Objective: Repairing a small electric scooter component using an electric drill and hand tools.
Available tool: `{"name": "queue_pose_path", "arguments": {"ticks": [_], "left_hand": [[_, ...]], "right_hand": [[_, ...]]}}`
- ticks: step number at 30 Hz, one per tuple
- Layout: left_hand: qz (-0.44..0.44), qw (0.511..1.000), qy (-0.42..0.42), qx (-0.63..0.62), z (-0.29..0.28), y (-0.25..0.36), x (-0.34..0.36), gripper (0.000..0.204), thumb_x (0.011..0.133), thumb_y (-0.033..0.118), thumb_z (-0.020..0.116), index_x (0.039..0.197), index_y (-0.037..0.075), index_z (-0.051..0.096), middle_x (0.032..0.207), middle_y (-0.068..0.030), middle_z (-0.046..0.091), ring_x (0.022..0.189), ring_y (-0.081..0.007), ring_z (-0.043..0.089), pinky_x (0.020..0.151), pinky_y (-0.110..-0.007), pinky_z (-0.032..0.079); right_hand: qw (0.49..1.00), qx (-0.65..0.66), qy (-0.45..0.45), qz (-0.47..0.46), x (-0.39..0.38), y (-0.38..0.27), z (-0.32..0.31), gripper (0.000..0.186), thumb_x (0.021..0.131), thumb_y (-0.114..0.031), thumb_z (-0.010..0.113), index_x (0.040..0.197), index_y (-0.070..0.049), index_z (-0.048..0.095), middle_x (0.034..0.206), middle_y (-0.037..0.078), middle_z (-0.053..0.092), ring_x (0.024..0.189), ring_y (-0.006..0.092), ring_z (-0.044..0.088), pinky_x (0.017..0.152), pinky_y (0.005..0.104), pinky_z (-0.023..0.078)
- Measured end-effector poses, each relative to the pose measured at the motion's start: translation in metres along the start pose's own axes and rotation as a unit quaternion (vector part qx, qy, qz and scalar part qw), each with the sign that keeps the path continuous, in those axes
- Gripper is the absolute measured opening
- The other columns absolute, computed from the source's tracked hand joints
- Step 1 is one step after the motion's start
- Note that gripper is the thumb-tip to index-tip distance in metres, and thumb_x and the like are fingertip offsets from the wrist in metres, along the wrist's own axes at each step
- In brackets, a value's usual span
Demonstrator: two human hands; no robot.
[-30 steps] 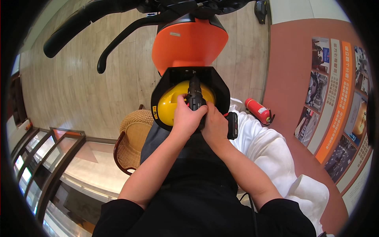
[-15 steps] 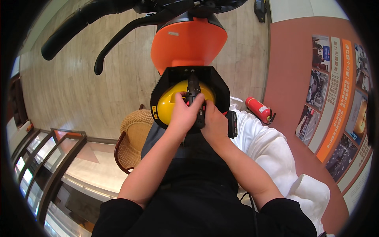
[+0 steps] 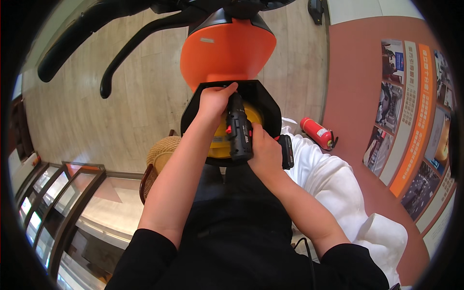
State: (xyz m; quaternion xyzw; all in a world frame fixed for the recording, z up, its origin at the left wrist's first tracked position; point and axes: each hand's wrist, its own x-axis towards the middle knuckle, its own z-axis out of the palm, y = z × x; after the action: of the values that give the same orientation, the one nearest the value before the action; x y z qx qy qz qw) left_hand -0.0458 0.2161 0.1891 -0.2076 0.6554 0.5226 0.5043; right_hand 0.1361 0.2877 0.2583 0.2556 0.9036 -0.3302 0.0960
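A black cordless drill [image 3: 239,133] lies pointed forward over a yellow domed object [image 3: 218,147] inside a black open compartment [image 3: 270,106], below an orange panel [image 3: 227,50]. My right hand [image 3: 265,152] is closed on the drill's handle, beside its black battery [image 3: 286,152]. My left hand [image 3: 216,99] is up at the compartment's far edge, by the drill's tip, fingers pinched; what is between them is hidden. The drill's bit end is mostly covered by that hand.
Black handlebars and lever [image 3: 130,43] arch over the upper left. A wicker chair [image 3: 159,150] stands left, glass-framed cases [image 3: 84,203] lower left. White draped cloth [image 3: 333,188], a red extinguisher [image 3: 316,131] and a wall display board [image 3: 411,121] are on the right.
My left hand has moved forward from the drill's body to its tip at the compartment's far edge, uncovering the body. My right hand stays on the handle.
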Motion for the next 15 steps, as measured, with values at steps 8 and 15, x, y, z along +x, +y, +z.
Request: {"name": "queue_pose_path", "arguments": {"ticks": [8, 15], "left_hand": [[-0.042, 0.985, 0.009, -0.167, 0.015, 0.003, 0.004, 0.016, 0.093, 0.006, 0.065, 0.096, -0.009, 0.062, 0.088, -0.0204, 0.069, 0.076, -0.0290, 0.070, 0.067, -0.040, 0.060], [-0.050, 0.986, 0.013, -0.157, 0.014, 0.001, 0.006, 0.012, 0.090, 0.001, 0.063, 0.094, -0.010, 0.062, 0.084, -0.0201, 0.068, 0.072, -0.0294, 0.069, 0.065, -0.040, 0.060]], "right_hand": [[1.000, -0.009, -0.020, 0.003, -0.001, 0.001, -0.001, 0.054, 0.075, 0.000, 0.072, 0.125, -0.002, 0.051, 0.101, 0.021, 0.068, 0.091, 0.0421, 0.068, 0.074, 0.0479, 0.054], [0.999, -0.035, -0.023, -0.017, -0.003, 0.003, 0.004, 0.062, 0.068, 0.002, 0.075, 0.125, 0.001, 0.051, 0.098, 0.019, 0.066, 0.084, 0.0383, 0.070, 0.070, 0.0452, 0.057]]}}
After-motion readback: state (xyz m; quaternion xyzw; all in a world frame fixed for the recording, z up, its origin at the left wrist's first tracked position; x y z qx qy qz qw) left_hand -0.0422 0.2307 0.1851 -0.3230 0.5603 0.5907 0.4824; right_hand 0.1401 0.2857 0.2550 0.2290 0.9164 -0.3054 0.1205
